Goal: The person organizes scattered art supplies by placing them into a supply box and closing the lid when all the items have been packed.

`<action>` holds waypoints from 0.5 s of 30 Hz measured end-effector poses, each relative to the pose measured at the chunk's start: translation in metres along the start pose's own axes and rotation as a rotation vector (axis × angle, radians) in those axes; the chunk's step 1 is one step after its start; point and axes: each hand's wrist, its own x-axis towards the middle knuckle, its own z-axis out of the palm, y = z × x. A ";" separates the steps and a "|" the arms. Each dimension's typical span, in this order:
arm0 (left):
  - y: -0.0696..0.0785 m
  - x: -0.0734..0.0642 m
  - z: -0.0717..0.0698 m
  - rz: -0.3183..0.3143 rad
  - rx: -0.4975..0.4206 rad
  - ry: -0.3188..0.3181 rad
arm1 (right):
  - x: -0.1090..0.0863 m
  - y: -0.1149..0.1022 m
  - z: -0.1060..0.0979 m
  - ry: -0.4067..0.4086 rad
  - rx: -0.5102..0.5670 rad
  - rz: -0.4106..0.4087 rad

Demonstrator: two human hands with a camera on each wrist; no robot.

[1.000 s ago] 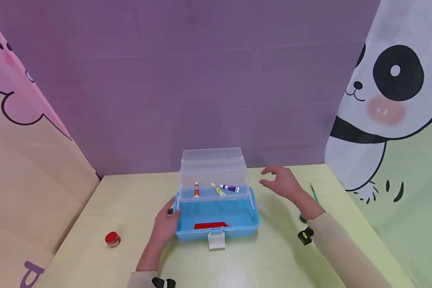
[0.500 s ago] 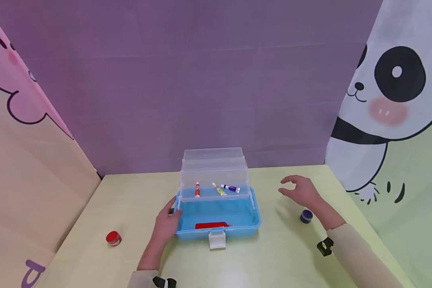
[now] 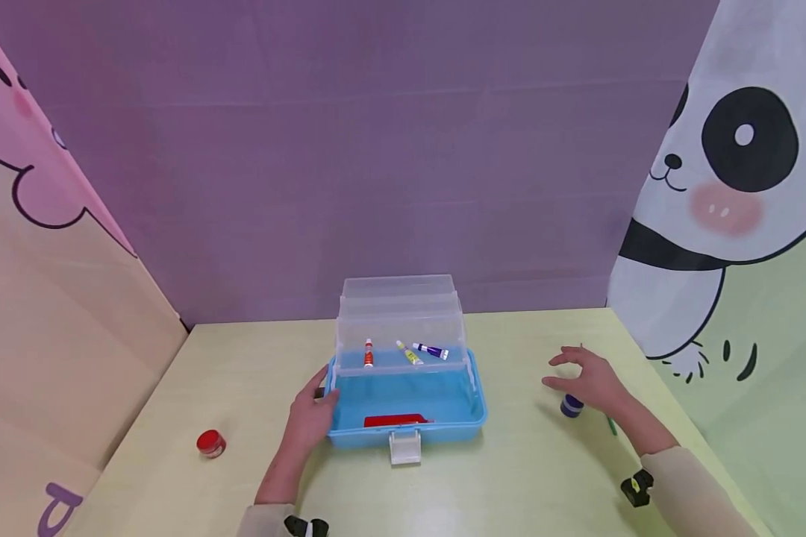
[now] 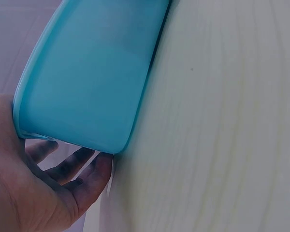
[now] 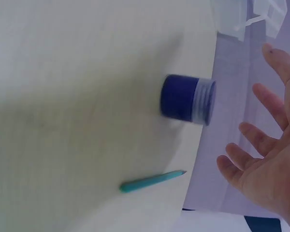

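A light-blue plastic storage box [image 3: 403, 434] with a clear lid [image 3: 399, 287] raised stands mid-table. My left hand [image 3: 312, 414] grips its left end, thumb at the rim, fingers bent against the outer end wall [image 4: 82, 106]. Inside lies a red tube-like item [image 3: 392, 421]. Small paint tubes, red [image 3: 368, 353], yellow [image 3: 410, 353] and purple [image 3: 431, 351], lie toward the back. On the right, my right hand [image 3: 591, 380] hovers with spread fingers and holds nothing. Close under it stands a dark purple-blue jar [image 5: 179, 98]. A green pencil-like stick [image 5: 152, 181] lies beside the jar, mostly hidden by the hand in the head view.
A red-lidded small jar [image 3: 211, 444] stands at the left of the pale wooden table [image 3: 483, 492]. The box's white latch [image 3: 404, 448] hangs down in front. A purple backdrop [image 3: 403, 149] rises behind the table, with printed panels on both sides.
My right hand has moved right and nearer, away from beside the box to above the purple-blue jar. My left hand has stayed on the box's left end.
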 end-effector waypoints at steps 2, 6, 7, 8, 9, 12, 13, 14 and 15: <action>0.000 0.000 0.000 0.006 0.003 0.004 | -0.004 0.006 -0.001 -0.008 0.004 0.003; 0.001 0.000 0.000 0.010 0.003 0.004 | -0.012 0.017 -0.002 -0.002 0.010 -0.017; 0.001 0.000 0.001 0.010 0.003 0.003 | -0.015 0.019 -0.002 0.000 0.013 -0.026; 0.001 0.001 0.001 0.008 0.003 0.002 | -0.017 0.021 -0.003 0.004 0.014 -0.035; 0.001 0.000 0.001 0.007 0.002 0.001 | -0.019 0.023 -0.003 0.007 0.018 -0.043; 0.001 0.000 0.001 0.007 -0.002 0.002 | -0.025 0.029 -0.003 0.010 0.019 -0.053; 0.001 0.001 0.001 0.007 -0.003 0.002 | -0.027 0.031 -0.002 0.008 0.013 -0.053; 0.000 0.001 0.001 0.007 -0.004 0.002 | -0.028 0.033 -0.002 0.008 0.012 -0.053; 0.000 0.001 0.001 0.009 -0.006 0.003 | -0.030 0.036 -0.001 0.009 0.010 -0.052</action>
